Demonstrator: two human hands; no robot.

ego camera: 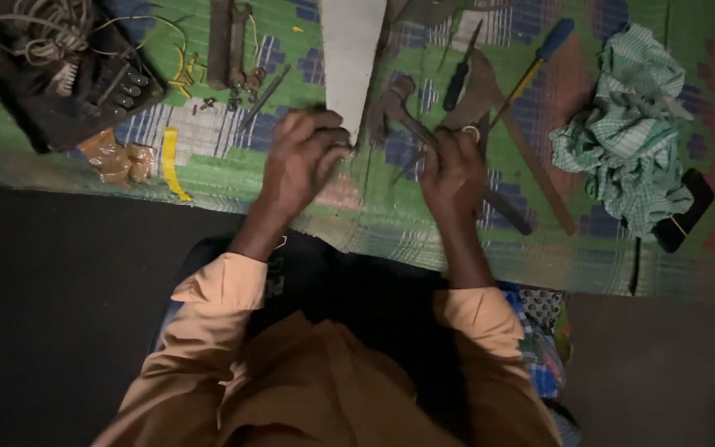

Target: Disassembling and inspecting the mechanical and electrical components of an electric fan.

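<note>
From the head camera, a pair of dark, rusty pliers (399, 112) is lying on a green and blue woven mat (233, 178), its worn jaws pointing toward the upper left and its thin handles running down to the right, where they are disappearing under the right hand (454, 174). That hand is reaching forward from an orange sleeve, knuckles up and fingers curled down over the handles, so it is grasping the pliers, though the fingertips themselves are hidden. The left hand (304, 161) is stretching out beside it, wrist bent and fingers bunched tightly at the lower edge of a pale, tapering sheet (349, 54); it is clenched around something small, and what that is cannot be made out. The two hands are sitting near each other with a narrow gap between them. Above the right hand a blue-handled screwdriver (535, 66) is lying slantwise next to a black-handled one (459, 79). A crumpled green checked cloth (631, 132) is resting well to the right, and a black electrical unit with tangled wires (68, 79) is occupying the upper left corner of the mat.
</note>
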